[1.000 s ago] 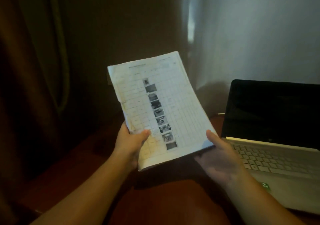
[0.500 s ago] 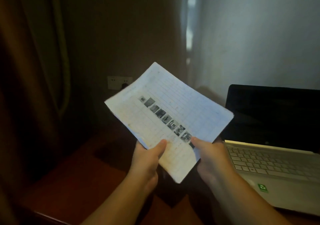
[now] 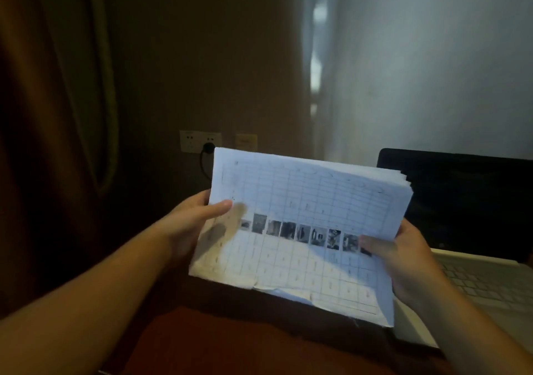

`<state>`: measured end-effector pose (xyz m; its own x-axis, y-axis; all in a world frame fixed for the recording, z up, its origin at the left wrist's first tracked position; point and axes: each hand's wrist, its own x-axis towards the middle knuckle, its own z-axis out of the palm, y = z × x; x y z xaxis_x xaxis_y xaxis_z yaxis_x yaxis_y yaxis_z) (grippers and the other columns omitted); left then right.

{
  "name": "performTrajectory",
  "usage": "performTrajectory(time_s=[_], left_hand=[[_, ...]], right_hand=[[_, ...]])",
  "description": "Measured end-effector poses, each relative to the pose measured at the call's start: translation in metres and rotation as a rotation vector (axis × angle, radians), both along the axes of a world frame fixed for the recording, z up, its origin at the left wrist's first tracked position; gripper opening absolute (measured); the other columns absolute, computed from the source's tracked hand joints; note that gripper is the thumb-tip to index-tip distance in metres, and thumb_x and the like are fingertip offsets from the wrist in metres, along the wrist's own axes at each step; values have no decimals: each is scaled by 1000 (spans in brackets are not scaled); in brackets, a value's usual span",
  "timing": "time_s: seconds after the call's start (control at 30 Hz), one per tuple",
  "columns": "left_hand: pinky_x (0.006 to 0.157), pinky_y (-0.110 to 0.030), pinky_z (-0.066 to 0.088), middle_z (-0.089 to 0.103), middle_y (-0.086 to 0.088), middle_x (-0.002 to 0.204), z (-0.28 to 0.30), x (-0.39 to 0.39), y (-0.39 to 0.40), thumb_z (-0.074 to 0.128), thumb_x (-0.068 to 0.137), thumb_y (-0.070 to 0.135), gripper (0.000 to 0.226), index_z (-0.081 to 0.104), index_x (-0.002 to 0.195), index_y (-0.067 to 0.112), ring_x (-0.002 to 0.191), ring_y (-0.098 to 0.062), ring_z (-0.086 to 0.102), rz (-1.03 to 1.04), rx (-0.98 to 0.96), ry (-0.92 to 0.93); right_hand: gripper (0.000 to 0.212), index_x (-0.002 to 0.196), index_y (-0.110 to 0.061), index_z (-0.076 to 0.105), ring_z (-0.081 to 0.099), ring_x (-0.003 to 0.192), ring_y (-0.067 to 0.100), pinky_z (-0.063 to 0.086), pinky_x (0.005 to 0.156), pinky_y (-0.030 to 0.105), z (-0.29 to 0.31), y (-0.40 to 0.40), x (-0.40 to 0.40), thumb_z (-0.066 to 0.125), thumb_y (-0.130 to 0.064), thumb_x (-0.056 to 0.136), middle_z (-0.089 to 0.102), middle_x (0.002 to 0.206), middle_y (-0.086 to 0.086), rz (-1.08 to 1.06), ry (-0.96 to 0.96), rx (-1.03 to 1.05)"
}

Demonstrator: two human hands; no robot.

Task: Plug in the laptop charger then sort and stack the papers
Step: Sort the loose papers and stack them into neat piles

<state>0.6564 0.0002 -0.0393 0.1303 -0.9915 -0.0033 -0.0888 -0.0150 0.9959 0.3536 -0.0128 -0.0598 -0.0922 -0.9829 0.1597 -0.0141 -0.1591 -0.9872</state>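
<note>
Both hands grasp a white gridded paper stack (image 3: 311,201) landscape: left hand (image 3: 187,224) at its left edge, right hand (image 3: 403,259) at its right. Behind the stack: open silver laptop (image 3: 476,273), black wall plug (image 3: 208,146).

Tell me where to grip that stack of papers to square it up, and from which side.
Grip the stack of papers at its two short edges, one from each side, as the left hand and right hand do now. It lies landscape, and its sheets fan out at the top right corner, so side grips probably leave the long edges free to tap level.
</note>
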Motion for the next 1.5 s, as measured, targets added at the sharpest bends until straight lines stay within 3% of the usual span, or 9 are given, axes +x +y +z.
performTrajectory(time_s=[0.13,0.33,0.43,0.57,0.8,0.97,1.17,1.33,1.5], left_hand=[[91,-49,53,60,3,119,-13,-17,-14,64,95,26,22,52,113,29,110,-23,60,339,-164,-151],[88,-47,54,55,14,116,-33,-24,0,63,94,20,38,48,126,34,116,-17,55,436,-320,-59],[85,-43,55,57,18,110,-57,-29,16,64,93,17,41,51,128,34,115,-19,57,409,-284,-89],[91,-52,55,59,17,113,-51,-14,15,70,88,17,41,53,111,46,115,-18,57,329,-314,-24],[83,-30,49,52,23,110,-46,-29,-2,69,91,21,47,42,125,39,117,-12,51,401,-396,-104],[94,-45,49,54,18,117,-50,-20,-3,66,92,16,43,46,123,38,121,-18,52,359,-358,-63],[101,-56,47,50,8,130,-59,-21,-1,72,85,13,69,34,139,36,125,-22,49,323,-282,-72],[97,-53,51,55,5,126,-57,-18,-5,69,88,8,58,41,133,33,122,-24,54,313,-222,-62],[96,-51,53,55,5,125,-58,-15,-2,67,89,8,48,47,125,32,122,-24,54,291,-194,-103]], right_hand=[[40,95,-34,57,64,90,19,50,62,35,9,1,7,67,5,86,66,97,-2,-17,74,-111],[50,110,-39,50,59,90,8,49,63,27,-3,2,16,69,1,86,60,98,-10,-23,136,-185],[47,118,-29,56,64,97,14,55,71,34,-24,3,16,71,-1,84,66,103,-6,-19,78,-123],[42,116,-28,59,67,100,20,57,81,44,-26,-3,8,71,-4,84,70,106,-3,31,-24,-83],[49,120,-33,55,65,104,19,56,86,48,-27,-11,13,75,-11,81,67,112,-4,-5,-38,-103],[42,116,-29,60,65,105,20,53,93,53,-32,-14,10,75,-14,80,70,110,-4,28,-35,-67],[52,125,-31,54,62,110,17,47,101,54,-33,-16,11,74,-12,80,68,113,-7,30,-66,-42],[35,110,-28,63,65,105,20,48,100,57,-32,-16,8,68,-4,86,72,105,-5,48,18,-11],[34,117,-29,64,65,108,16,47,101,54,-30,-8,3,70,-14,88,72,108,-12,74,71,7]])
